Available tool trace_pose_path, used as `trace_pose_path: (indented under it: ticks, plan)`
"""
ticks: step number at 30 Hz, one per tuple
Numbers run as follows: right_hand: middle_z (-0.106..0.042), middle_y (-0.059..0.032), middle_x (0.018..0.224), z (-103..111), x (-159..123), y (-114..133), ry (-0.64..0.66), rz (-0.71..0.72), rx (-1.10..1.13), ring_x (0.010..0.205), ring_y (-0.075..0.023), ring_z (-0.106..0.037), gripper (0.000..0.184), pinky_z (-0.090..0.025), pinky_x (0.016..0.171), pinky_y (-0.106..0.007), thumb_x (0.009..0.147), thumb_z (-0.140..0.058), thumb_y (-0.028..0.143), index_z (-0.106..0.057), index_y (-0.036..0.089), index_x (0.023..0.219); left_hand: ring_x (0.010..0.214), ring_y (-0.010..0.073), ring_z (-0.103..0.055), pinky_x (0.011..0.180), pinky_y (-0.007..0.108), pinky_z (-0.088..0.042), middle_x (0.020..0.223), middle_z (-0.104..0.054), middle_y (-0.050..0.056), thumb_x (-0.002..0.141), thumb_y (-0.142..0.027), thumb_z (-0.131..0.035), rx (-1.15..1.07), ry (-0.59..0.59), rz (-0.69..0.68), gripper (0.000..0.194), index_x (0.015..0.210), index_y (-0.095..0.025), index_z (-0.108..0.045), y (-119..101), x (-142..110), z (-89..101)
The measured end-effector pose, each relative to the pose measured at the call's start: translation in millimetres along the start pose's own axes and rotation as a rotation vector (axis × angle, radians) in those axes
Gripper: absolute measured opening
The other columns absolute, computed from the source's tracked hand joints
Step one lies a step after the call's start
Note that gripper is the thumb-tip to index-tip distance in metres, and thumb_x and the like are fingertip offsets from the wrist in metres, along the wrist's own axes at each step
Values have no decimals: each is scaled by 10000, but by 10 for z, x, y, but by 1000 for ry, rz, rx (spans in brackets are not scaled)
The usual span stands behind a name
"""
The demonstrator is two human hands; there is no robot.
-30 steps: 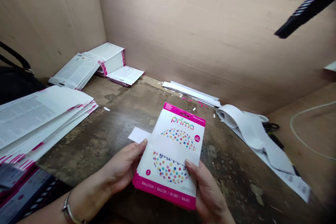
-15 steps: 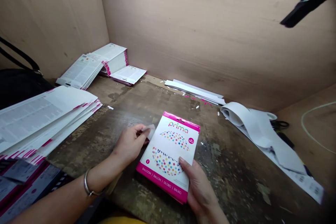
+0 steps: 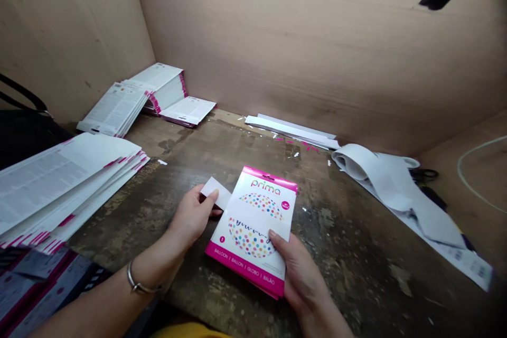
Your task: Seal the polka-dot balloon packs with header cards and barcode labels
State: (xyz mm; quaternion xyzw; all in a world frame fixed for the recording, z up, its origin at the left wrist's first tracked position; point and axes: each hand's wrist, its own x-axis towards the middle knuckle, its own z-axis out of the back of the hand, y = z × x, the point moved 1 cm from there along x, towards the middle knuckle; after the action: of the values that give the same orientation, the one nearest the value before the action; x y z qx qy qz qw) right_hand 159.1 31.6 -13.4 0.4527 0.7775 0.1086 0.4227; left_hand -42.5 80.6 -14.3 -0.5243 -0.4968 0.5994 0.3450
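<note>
My right hand [image 3: 303, 274] grips the lower right of a white and pink balloon packet [image 3: 253, 232], thumb on its dotted front and fingers behind. The packet is tilted, its pink top edge pointing away from me. Between the thumb and fingers of my left hand [image 3: 194, 214] is a small white piece of card or paper [image 3: 216, 193]. It meets the packet's left edge; whether it is joined to the packet or separate, I cannot tell. A metal bangle circles my left wrist.
Printed white and pink card sleeves [image 3: 71, 185] lie stacked at left, with further stacks [image 3: 158, 82] in the back corner. A curled strip of label paper [image 3: 392, 185] lies at right near scissors [image 3: 430, 174]. White strips [image 3: 293, 131] and scraps lie by the back wall.
More of the white piece now shows beside the packet, with my left hand slightly farther left and lower. My right hand still holds the packet. The view has shifted slightly.
</note>
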Motion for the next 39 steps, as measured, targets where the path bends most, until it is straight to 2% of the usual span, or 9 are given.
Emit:
trace_pose_path:
  ticks: [3, 6, 10, 16, 21, 23, 25, 30, 39]
  plan:
    - [-705, -136, 999, -1, 13, 14, -2, -18, -22, 897, -310, -671, 647, -501, 857, -514, 714, -754, 240, -467, 143, 1285, 690, 181, -619, 600, 279, -507, 748, -643, 31, 778, -349, -587, 140, -17, -80, 211, 838, -147, -577, -31, -73, 12]
    - [-712, -134, 971, -30, 28, 22, -8, -19, -49, 890, -313, -673, 614, -507, 842, -511, 697, -760, 227, -501, 134, 1245, 655, 160, -581, 608, 264, -449, 693, -618, 7, 822, -317, -550, 548, -18, -356, 190, 706, -167, -576, -79, -160, -61]
    - [-722, -126, 922, -113, 45, 0, -55, 2, -87, 869, -330, -673, 509, -521, 806, -500, 631, -793, 247, -605, 128, 1088, 756, 179, -569, 695, 289, -428, 778, -623, 44, 878, -193, -470, 972, 165, -679, 181, 742, -165, -586, -48, -196, -221]
    - [-719, -97, 807, -48, -64, 105, 38, 50, -341, 785, -298, -677, 429, -512, 782, -489, 698, -728, 348, -603, 136, 1050, 743, 211, -565, 641, 301, -418, 805, -622, 64, 874, -151, -478, 1331, 252, -816, 125, 812, -167, -585, 17, -204, -277]
    - [-681, -146, 1017, 167, -287, 389, -265, 566, -1352, 959, -336, -616, 329, -410, 918, -572, 809, -582, 409, -653, 190, 1044, 766, 218, -570, 655, 307, -435, 812, -626, 70, 857, -116, -482, 1393, 273, -847, 132, 813, -167, -596, 23, -226, -277]
    - [-541, -108, 1302, 153, -311, 383, -141, 722, -1625, 1234, -323, -440, 364, -294, 1054, -536, 851, -522, 347, -611, 219, 1180, 794, 227, -571, 688, 323, -447, 827, -629, 81, 869, -134, -469, 1338, 271, -867, 149, 840, -158, -613, 29, -212, -262]
    - [-388, -54, 1429, 118, -290, 298, 70, 674, -1792, 1347, -286, -278, 453, -215, 1107, -518, 882, -478, 323, -484, 222, 1324, 837, 228, -573, 739, 333, -453, 846, -640, 85, 887, -168, -457, 1225, 259, -877, 173, 873, -153, -629, 29, -191, -229]
    - [-240, -77, 1482, 23, -224, 76, 150, 607, -1951, 1380, -276, -182, 558, -124, 1130, -529, 913, -430, 362, -306, 157, 1418, 807, 187, -612, 739, 289, -460, 870, -681, 62, 889, -226, -476, 1027, 215, -780, 186, 929, -170, -649, 7, -155, -155]
    - [-219, -112, 1494, -302, -43, 31, 313, 633, -1934, 1384, -269, -163, 638, -136, 1138, -481, 891, -458, 409, -272, 120, 1428, 760, 185, -635, 685, 271, -463, 824, -682, 64, 887, -207, -463, 1200, 216, -856, 191, 868, -170, -649, 13, -126, -171]
